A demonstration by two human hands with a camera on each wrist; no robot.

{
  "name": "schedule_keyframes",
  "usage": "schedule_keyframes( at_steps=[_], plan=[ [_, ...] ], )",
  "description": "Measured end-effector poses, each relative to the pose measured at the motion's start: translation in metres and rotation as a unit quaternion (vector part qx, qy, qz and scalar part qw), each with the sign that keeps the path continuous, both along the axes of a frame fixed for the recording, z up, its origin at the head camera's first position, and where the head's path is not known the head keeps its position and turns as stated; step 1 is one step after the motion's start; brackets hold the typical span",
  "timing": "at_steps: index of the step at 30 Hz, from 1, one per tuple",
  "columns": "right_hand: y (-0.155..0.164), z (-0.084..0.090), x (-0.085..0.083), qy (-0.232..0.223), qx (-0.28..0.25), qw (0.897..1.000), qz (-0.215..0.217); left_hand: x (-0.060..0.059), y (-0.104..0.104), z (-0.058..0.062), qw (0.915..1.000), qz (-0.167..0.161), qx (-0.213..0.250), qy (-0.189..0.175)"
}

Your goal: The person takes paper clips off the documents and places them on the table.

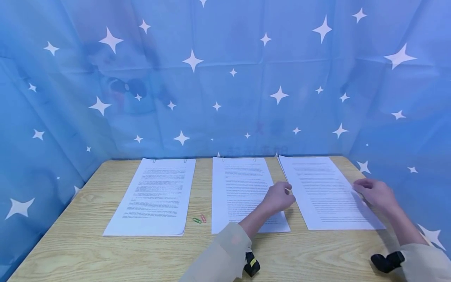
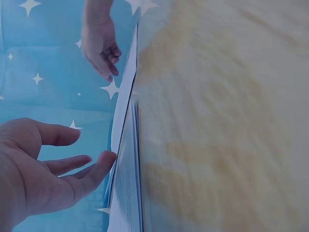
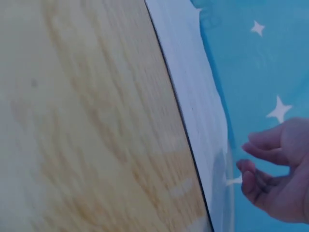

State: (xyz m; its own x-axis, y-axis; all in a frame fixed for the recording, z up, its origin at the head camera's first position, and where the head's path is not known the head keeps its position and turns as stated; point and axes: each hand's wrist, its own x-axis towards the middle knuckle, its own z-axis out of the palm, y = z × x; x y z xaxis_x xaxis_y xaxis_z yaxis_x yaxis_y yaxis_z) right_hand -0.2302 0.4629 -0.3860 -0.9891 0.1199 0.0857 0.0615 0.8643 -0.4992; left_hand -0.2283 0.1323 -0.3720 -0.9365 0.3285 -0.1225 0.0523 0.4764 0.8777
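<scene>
Flanking right sheet (image 1: 325, 192) edges — L hand (image 1: 278, 197) fingers loose | R hand (image 1: 375, 194) fingers curled, empty | bare table (image 1: 317, 250) in front

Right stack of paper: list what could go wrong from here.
The right stack shows no clips, unlike the other two, so its sheets could fan apart between the left hand and right hand. It lies askew. The loose paper clips are out of reach.
</scene>
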Motion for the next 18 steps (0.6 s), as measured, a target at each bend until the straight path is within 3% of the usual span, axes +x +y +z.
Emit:
schedule_keyframes(
  at_steps=[3,14,18],
  plan=[
    [-0.007,0.002,-0.001,0.011,-0.005,1.000,0.003,0.003,-0.002,0.001,0.9995,-0.007,-0.021,0.021],
    [-0.044,0.008,-0.009,0.074,-0.031,0.996,0.032,0.006,-0.021,-0.002,0.9992,-0.021,-0.018,0.029],
    [-0.059,0.009,-0.011,0.074,-0.039,0.996,0.044,0.004,-0.031,-0.005,0.9986,-0.027,-0.025,0.039]
  ],
)
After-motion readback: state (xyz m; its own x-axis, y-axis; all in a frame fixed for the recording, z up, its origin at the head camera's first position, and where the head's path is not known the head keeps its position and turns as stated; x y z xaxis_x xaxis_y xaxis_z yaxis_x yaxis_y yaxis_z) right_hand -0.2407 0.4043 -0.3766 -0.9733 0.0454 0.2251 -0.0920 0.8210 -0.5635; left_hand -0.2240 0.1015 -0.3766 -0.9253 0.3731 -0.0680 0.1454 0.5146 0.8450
